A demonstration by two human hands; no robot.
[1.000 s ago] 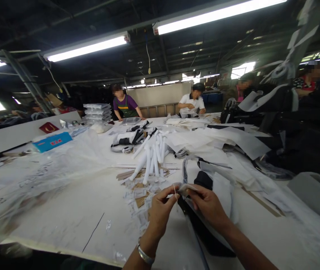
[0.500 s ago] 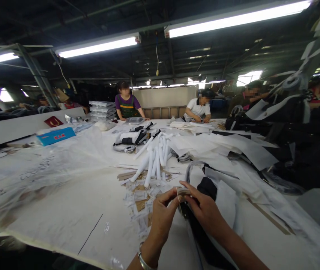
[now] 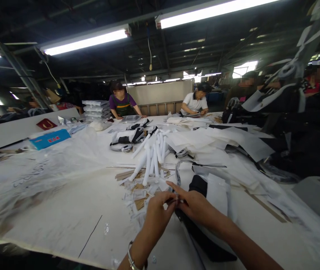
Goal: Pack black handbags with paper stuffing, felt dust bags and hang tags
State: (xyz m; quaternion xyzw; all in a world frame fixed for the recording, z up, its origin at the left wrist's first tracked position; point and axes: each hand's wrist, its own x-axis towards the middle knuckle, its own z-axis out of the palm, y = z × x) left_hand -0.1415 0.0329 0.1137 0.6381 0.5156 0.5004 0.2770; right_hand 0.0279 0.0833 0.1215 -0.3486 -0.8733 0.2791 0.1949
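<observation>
My left hand (image 3: pixel 160 210), with a silver bangle at its wrist, is closed in a pinch on a thin white string (image 3: pixel 177 198). My right hand (image 3: pixel 197 208) meets it fingertip to fingertip, its thumb and fingers closed on something small that I cannot make out. Below and right of the hands lies a black fabric piece (image 3: pixel 205 240), perhaps part of a bag. Black padding (image 3: pixel 198 185) and a white sheet (image 3: pixel 217 195) show behind my right hand. To the left of my hands are several small clear packets and brown tags (image 3: pixel 140 202).
White foam rolls (image 3: pixel 152 159) are piled ahead. Strapped black-and-grey bags (image 3: pixel 127 138) lie behind them. A blue box (image 3: pixel 50 139) sits on plastic sheeting at left. White sheets (image 3: pixel 227 137) spread to the right. Two people work across the table (image 3: pixel 64 221).
Both hands have moved slightly left and down, and their fingertips are closer together. The string loop that stood out between them now shows only as a short bit. The camera view has shifted.
</observation>
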